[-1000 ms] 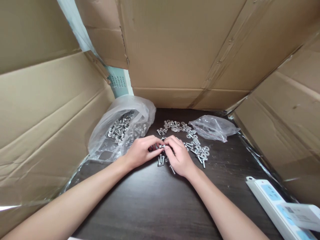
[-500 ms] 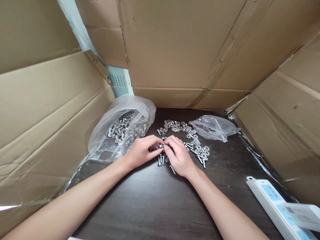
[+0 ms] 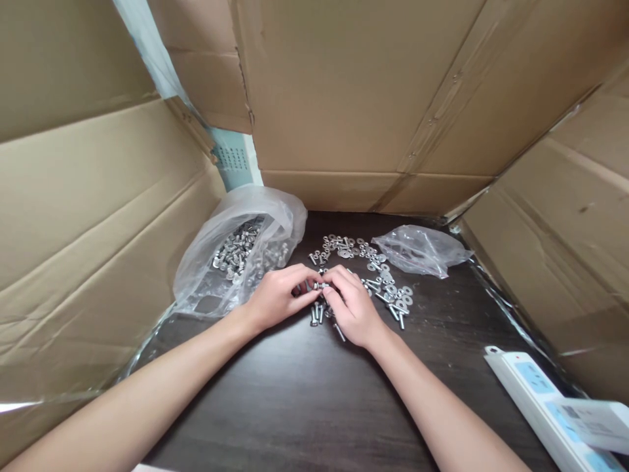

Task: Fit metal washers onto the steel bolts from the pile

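Between my two hands a small silver bolt lies sideways, pinched from both ends. My left hand has its thumb and fingertips closed on the left end. My right hand closes thumb and fingers on the right end, hiding part of it; whether a nut or washer sits there is too small to tell. Just below the fingertips several loose bolts lie on the dark table. One more bolt pokes out from under my right hand. Beyond my right hand spread washers, nuts and bolts.
A clear plastic bag of bolt assemblies lies open at the left. A flattened clear bag is at the back right. A white power strip lies at the right front. Cardboard walls enclose the table's back and sides.
Almost nothing differs. Both hands stay in the same place with the bolt between the fingertips; the view has shifted very slightly.
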A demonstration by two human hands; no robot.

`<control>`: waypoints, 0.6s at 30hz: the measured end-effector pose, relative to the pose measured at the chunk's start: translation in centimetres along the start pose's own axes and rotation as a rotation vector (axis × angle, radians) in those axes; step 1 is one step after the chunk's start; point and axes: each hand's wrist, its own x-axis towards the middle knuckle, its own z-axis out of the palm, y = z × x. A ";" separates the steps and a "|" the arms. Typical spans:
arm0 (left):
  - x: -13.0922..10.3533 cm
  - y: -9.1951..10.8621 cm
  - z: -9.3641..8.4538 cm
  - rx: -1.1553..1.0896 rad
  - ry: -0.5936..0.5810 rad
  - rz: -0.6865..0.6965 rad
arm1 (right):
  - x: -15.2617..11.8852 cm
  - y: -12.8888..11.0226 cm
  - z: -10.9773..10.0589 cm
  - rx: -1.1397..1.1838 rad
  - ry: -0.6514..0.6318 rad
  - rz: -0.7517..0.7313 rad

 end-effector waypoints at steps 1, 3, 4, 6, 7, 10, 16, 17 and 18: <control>0.0 0.0 0.0 0.000 0.000 0.000 | 0.0 0.0 0.0 0.001 0.001 0.003; 0.0 0.0 0.0 -0.002 -0.001 -0.004 | 0.0 0.0 0.0 0.006 0.002 0.008; 0.0 0.0 0.0 -0.003 -0.002 -0.006 | 0.0 0.0 0.0 0.007 0.003 0.008; -0.1 0.0 0.1 -0.004 -0.004 -0.013 | 0.0 0.0 0.1 0.005 0.003 0.006; -0.1 0.0 0.1 -0.004 -0.007 -0.016 | 0.0 0.0 0.1 0.003 0.004 0.004; -0.1 0.0 0.1 -0.006 -0.013 -0.015 | 0.0 0.0 0.1 0.000 0.004 0.004; 0.1 0.1 0.1 -0.015 -0.014 -0.030 | 0.1 -0.2 0.0 -0.008 0.006 0.006; 0.1 0.1 0.1 -0.023 -0.014 -0.037 | 0.1 -0.2 0.0 -0.009 0.005 0.007; 0.1 0.1 0.1 -0.034 -0.013 -0.047 | 0.2 -0.2 0.0 -0.009 0.005 0.009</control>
